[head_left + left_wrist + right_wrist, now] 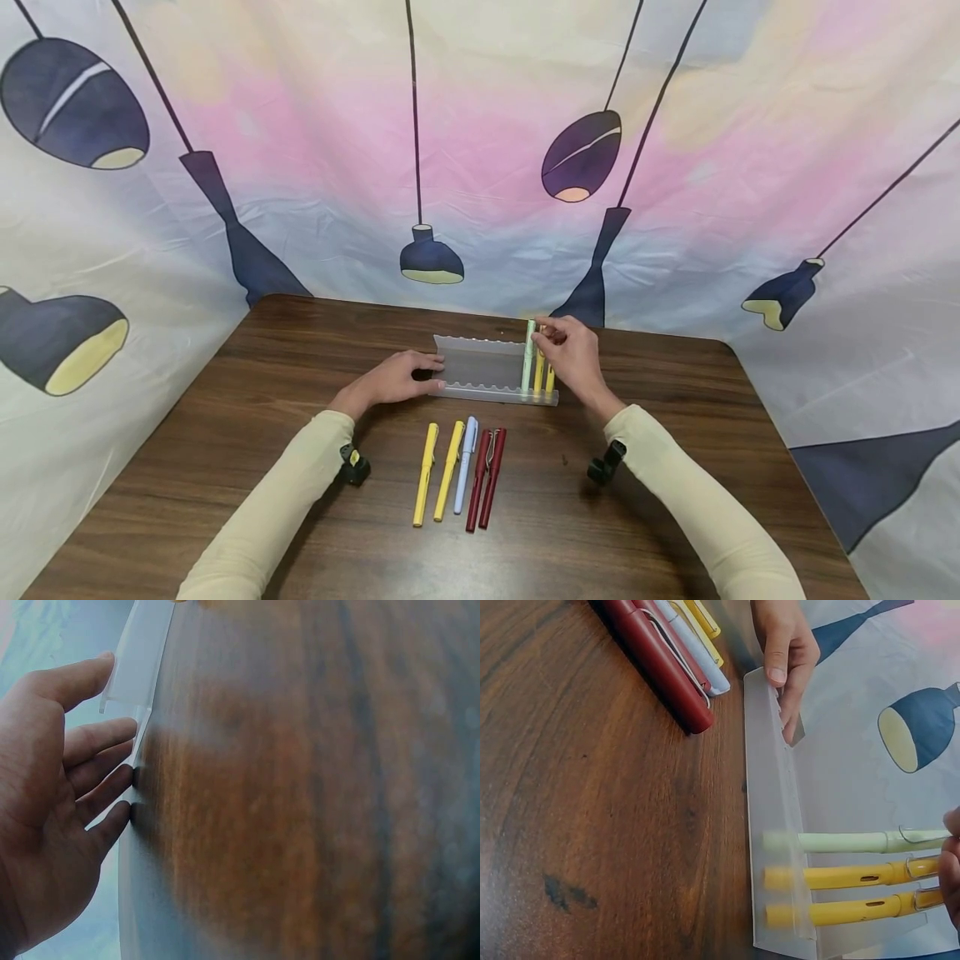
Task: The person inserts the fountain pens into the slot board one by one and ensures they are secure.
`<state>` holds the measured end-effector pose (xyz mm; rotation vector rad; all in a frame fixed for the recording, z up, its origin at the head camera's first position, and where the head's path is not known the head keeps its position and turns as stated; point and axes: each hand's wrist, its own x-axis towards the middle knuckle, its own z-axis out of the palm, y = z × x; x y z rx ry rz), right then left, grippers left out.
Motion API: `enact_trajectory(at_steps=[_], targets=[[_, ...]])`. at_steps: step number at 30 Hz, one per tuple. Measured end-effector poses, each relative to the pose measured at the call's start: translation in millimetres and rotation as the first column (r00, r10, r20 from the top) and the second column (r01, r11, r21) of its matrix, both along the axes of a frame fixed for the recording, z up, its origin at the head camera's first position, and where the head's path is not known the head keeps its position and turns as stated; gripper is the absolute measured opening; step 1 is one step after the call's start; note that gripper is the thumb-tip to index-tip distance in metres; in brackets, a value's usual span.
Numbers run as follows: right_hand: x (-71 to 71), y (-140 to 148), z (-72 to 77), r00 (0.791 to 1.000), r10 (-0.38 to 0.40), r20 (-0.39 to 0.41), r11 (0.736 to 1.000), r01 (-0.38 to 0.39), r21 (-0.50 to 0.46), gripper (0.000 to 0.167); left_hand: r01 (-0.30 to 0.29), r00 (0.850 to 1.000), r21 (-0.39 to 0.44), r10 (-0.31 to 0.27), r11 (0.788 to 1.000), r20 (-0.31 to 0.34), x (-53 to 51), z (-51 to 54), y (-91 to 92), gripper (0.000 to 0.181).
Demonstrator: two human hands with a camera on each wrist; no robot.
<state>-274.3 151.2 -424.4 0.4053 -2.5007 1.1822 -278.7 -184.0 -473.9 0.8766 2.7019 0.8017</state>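
Observation:
A clear plastic pen holder point(480, 392) with notched rails stands toward the table's back. At its left end, my left hand point(393, 379) touches the plastic with thumb and fingers extended; the left wrist view shows these fingertips point(124, 731) against the edge. My right hand point(573, 354) pinches the cap end of a light green pen point(528, 358), whose other end sits in the front rail. Beside that pen, two yellow pens point(840, 877) lie in the holder, partly hidden by the right hand in the head view.
In front of the holder lie two yellow pens point(425, 475), a light blue pen point(466, 467) and two dark red pens point(492, 479) on the brown wooden table point(300, 517). A cloth backdrop point(487, 167) printed with lamps hangs behind the table.

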Motion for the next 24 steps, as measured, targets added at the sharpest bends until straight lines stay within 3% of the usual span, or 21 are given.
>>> enact_trajectory(at_steps=[10, 24], targets=[[12.8, 6.6, -0.8, 1.0, 0.015, -0.002, 0.997, -0.016, -0.073, 0.026, -0.001, 1.0, 0.009, 0.001, 1.0, 0.009, 2.4, 2.1, 1.1, 0.058], [49.7, 7.1, -7.8, 0.993, 0.019, 0.117, 0.995, -0.007, -0.096, 0.031, -0.007, 1.0, 0.015, 0.006, 1.0, 0.028, 2.0, 2.2, -0.3, 0.057]])
